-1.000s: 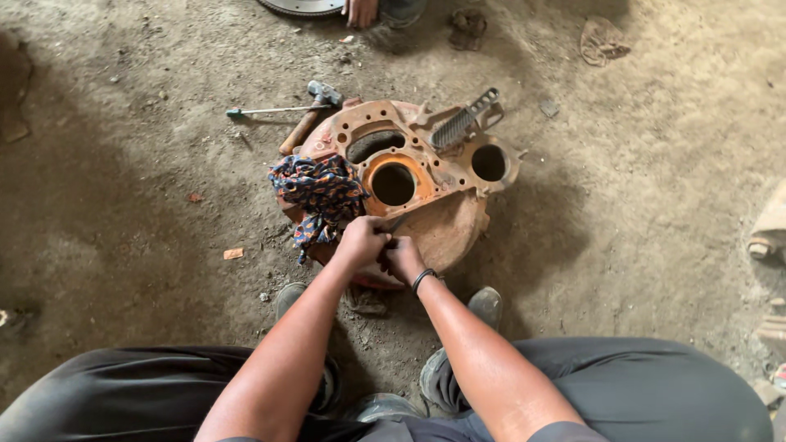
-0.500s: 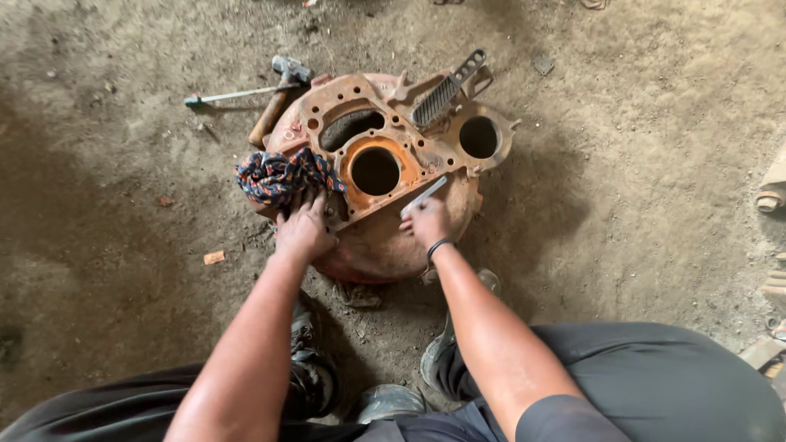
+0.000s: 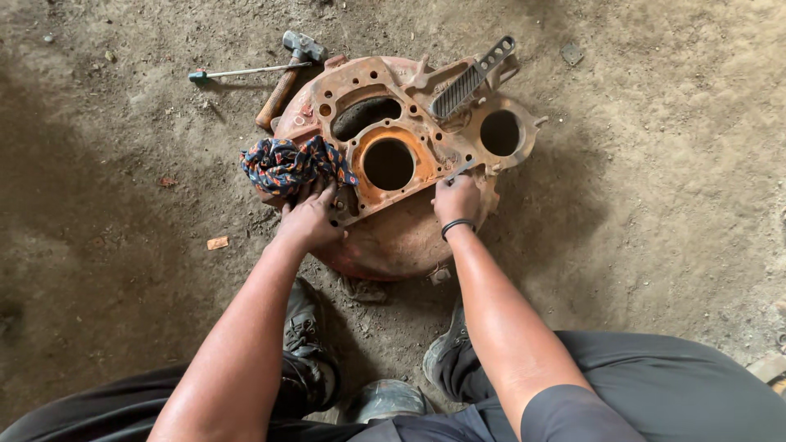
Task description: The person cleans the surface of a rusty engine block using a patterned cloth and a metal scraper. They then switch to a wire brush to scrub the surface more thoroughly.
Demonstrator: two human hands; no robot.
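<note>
A bare dirt floor (image 3: 671, 213) fills the view, and on it lies a large, rusty orange metal housing plate (image 3: 385, 237), round-backed, with a flat bolted face pierced by one big circular opening, an oblong opening above it and a smaller round hole on its right lobe. The person crouches over it in dark trousers (image 3: 655, 385), with worn dark shoes (image 3: 307, 344) planted just below the casting.

A grey ribbed metal pedal (image 3: 471, 78) lies across the upper right of the plate, tilted. A hammer with a brown wooden handle and grey steel head (image 3: 286, 74) rests on the floor touching the plate's upper left edge, and a thin screwdriver with a green handle (image 3: 237, 74) lies beside it.

A crumpled dark blue patterned rag (image 3: 286, 164) sits on the plate's left edge. The left hand (image 3: 311, 221) presses against it, fingers curled onto the cloth and the plate's rim. The right hand (image 3: 457, 200), with a black band at the wrist, is clenched around a slim grey metal tool (image 3: 460, 170) whose tip lies against the flat face near the lower right of the big opening.
</note>
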